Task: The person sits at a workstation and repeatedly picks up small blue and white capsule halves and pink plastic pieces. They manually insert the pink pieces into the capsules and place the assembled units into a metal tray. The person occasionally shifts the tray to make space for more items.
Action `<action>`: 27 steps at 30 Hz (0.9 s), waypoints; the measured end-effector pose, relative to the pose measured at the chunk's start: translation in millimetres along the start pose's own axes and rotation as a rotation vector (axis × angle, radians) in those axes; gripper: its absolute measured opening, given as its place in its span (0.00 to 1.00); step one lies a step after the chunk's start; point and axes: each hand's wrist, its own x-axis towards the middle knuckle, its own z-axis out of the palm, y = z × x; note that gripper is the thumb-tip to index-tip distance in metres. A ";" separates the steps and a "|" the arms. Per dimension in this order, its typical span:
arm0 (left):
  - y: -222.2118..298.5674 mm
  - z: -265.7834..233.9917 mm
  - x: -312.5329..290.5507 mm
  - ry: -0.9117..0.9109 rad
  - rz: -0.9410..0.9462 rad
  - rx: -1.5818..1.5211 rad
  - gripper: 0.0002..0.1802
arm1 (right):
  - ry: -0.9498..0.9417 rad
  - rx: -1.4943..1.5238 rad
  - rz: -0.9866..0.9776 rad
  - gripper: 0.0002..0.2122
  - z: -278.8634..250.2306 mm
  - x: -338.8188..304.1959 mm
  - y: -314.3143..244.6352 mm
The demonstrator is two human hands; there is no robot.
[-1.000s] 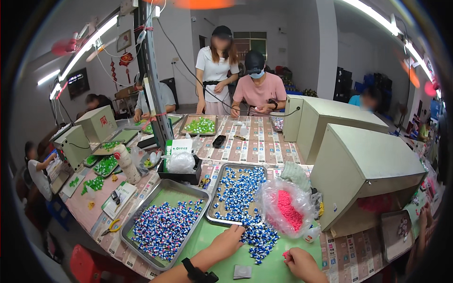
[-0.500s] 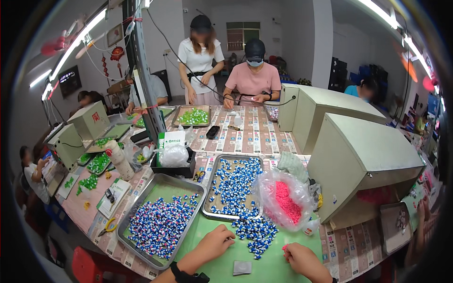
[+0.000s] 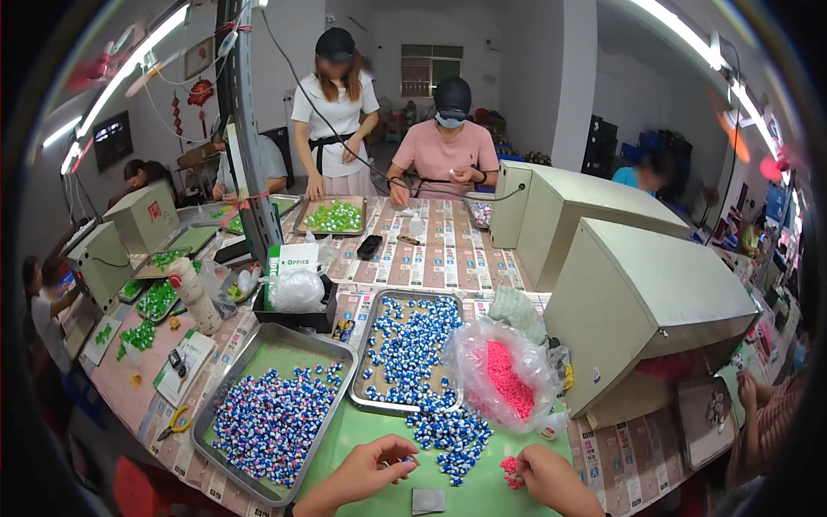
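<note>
My left hand (image 3: pixel 372 468) is raised over the green mat (image 3: pixel 379 424), thumb and index finger pinched on a tiny blue-and-white piece, mostly hidden by the fingertips. To its right, a loose heap of small blue-and-white pieces (image 3: pixel 448 435) spreads from the lip of a metal tray (image 3: pixel 365 395) holding many more. My right hand (image 3: pixel 551 478) is closed, its fingertips down at a small cluster of pink pieces (image 3: pixel 510 470); what lies inside the pinch is partly hidden. A small grey square block (image 3: pixel 428 501) sits between my hands at the mat's near edge.
Left of the mat stands a larger tray (image 3: pixel 343 379) of blue, white and pink pieces. An open plastic bag of pink pieces (image 3: pixel 508 379) lies beyond my right hand. Box-shaped metal hoods (image 3: pixel 637 302) stand at right. Yellow-handled pliers (image 3: pixel 178 422) rest at left. Co-workers sit and stand around.
The view has shifted slightly. My left hand has lifted and its fingers have curled up around a small piece. More pink pieces show beside my right fingertips. The standing person's hand has lowered toward the table.
</note>
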 end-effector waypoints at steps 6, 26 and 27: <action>11.8 13.8 6.2 -0.068 0.076 -0.094 0.11 | 0.066 0.236 -0.222 0.07 0.9 9.6 -33.1; 29.2 30.2 -1.6 -0.264 -0.017 -0.378 0.09 | 0.190 0.329 -0.709 0.08 13.6 17.8 -90.6; 27.5 29.8 -2.2 -0.263 -0.028 -0.373 0.09 | 0.184 0.340 -0.685 0.08 15.5 17.5 -90.4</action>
